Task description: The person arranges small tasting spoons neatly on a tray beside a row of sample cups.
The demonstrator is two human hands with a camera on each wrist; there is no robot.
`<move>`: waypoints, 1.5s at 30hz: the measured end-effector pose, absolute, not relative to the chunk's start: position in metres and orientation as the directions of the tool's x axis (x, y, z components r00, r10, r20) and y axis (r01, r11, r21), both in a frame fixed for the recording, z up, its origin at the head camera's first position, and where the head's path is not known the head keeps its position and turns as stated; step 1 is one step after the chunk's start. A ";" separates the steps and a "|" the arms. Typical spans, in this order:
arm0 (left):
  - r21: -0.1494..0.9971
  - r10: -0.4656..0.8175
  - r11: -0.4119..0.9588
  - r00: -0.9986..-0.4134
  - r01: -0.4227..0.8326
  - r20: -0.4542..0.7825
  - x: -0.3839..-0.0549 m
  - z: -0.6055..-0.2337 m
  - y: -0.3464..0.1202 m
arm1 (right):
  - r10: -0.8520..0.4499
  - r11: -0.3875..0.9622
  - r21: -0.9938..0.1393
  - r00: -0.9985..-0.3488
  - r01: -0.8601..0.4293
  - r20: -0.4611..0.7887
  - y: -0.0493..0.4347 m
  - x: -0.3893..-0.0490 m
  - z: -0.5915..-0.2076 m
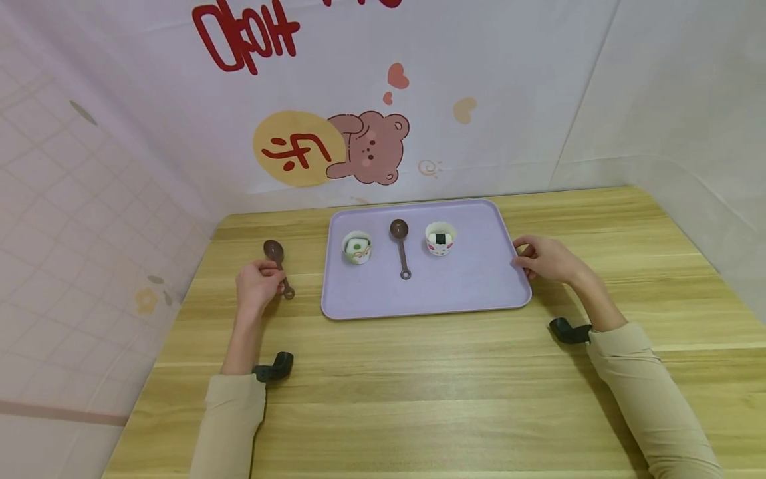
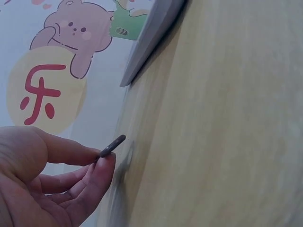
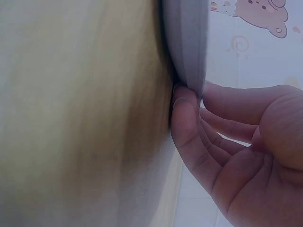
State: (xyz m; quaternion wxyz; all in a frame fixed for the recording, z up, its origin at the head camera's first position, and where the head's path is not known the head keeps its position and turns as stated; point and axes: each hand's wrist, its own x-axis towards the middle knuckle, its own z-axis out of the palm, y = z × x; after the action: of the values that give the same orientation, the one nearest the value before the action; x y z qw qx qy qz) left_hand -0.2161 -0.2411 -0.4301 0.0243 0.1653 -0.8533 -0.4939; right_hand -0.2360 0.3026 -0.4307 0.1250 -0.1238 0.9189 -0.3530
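Note:
Left of the tray, my left hand [image 1: 256, 286] pinches a brown measuring spoon [image 1: 274, 251] by its handle; the left wrist view shows the handle's end [image 2: 113, 145] between thumb and fingers. My right hand [image 1: 547, 258] grips the right rim of the lavender tray [image 1: 485, 279]. In the right wrist view, the fingers [image 3: 184, 123] curl under the tray's edge [image 3: 191, 47] with the thumb against its side. On the tray lies a second brown spoon [image 1: 399, 229], between a paper cup [image 1: 359, 256] with a white and green piece and another cup [image 1: 439, 249] holding a rice-ball-shaped piece.
The wooden table [image 1: 383, 386] runs up to a white printed backdrop [image 1: 509, 80] just behind the tray. Another pale sheet [image 1: 78, 266] hangs along the left side. Dark camera mounts [image 1: 275, 366] sit on both wrists, above the tabletop.

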 end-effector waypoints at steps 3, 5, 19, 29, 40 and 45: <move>0.848 -0.301 0.467 -0.947 -0.252 -0.115 -0.216 -0.428 -0.241 | -0.315 0.721 -0.679 -0.938 -0.139 -0.143 0.302 -0.236 -0.431; 0.851 -0.295 0.464 -0.949 -0.246 -0.113 -0.216 -0.426 -0.240 | -0.315 0.721 -0.678 -0.939 -0.142 -0.139 0.302 -0.236 -0.431; 0.870 -0.273 0.439 -0.956 -0.222 -0.107 -0.214 -0.418 -0.231 | -0.323 0.716 -0.680 -0.938 -0.155 -0.127 0.302 -0.235 -0.430; 0.886 -0.269 0.418 -0.959 -0.199 -0.088 -0.217 -0.414 -0.219 | -0.319 0.721 -0.675 -0.939 -0.154 -0.126 0.302 -0.235 -0.431; 0.913 -0.225 0.364 -0.969 -0.183 -0.105 -0.218 -0.407 -0.214 | -0.319 0.727 -0.669 -0.939 -0.154 -0.130 0.302 -0.235 -0.429; 0.923 -0.210 0.339 -0.971 -0.182 -0.114 -0.220 -0.403 -0.210 | -0.318 0.723 -0.673 -0.940 -0.155 -0.126 0.302 -0.235 -0.427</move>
State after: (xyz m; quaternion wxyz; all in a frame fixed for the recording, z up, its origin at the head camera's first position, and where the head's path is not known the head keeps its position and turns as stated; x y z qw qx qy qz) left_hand -0.2200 -0.2100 -0.4034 0.0126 0.1198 -0.8180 -0.5624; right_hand -0.2345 0.3016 -0.4275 0.1170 -0.1286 0.9209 -0.3490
